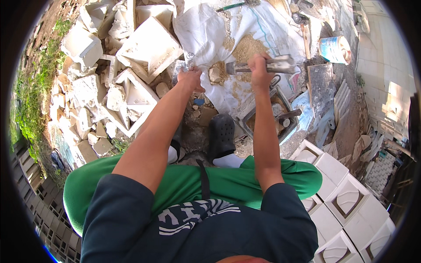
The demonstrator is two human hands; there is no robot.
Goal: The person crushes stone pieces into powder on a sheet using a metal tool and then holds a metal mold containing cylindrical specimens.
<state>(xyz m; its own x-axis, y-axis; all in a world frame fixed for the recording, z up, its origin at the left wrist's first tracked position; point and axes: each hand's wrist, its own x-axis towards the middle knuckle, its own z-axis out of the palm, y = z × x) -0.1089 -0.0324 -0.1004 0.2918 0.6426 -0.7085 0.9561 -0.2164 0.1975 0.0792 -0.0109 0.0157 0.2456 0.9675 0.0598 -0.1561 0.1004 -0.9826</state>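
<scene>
The right hand [259, 65] was clenched around the handle of a metal hammer [280, 65], held level above a white sack [206, 30]. The left hand [190, 78] gripped the edge of that sack. Between both hands lay a small stone piece [215, 74] beside sandy powder [247, 47]. Broken white blocks [131, 65] were piled to the left.

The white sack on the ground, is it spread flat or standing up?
Spread flat: the white sack lies open on the ground with sandy grit heaped on top.

Dusty ground [197, 131] carries broken white blocks [131, 57], a white sack [245, 30] and sand [247, 46].
</scene>
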